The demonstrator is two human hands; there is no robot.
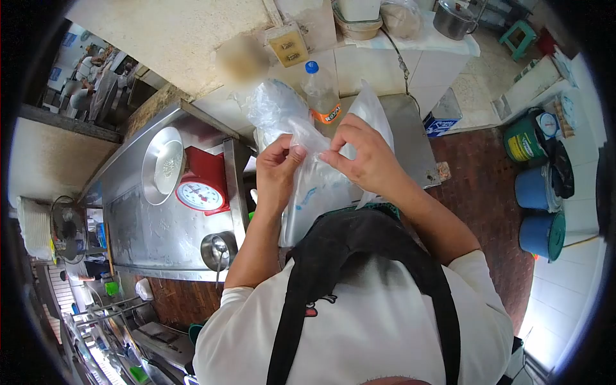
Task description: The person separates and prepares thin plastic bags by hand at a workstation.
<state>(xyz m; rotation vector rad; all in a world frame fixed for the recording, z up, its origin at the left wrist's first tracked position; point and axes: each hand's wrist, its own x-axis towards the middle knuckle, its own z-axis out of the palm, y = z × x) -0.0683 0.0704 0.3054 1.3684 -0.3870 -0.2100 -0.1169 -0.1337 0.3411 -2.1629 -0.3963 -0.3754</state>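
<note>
Between my two hands stretches a thin clear plastic bag [312, 136]. My left hand [278, 168] pinches its left side between thumb and fingers. With thumb and forefinger, my right hand [363, 156] grips the bag's right side near the top. More clear plastic [321, 183], marked with blue, lies below the hands close to my apron. Behind the left hand sits a bundle of clear plastic bags [274, 102]. Just beyond the hands stands a bottle [323, 96] with a blue cap and an orange label.
On the steel counter [138, 224] at left are a red weighing scale [206, 179] with its metal pan [163, 165] and a steel bowl [218, 249] holding a ladle. Blue buckets [534, 186] line the right wall. A lidded pot [454, 19] stands at the back.
</note>
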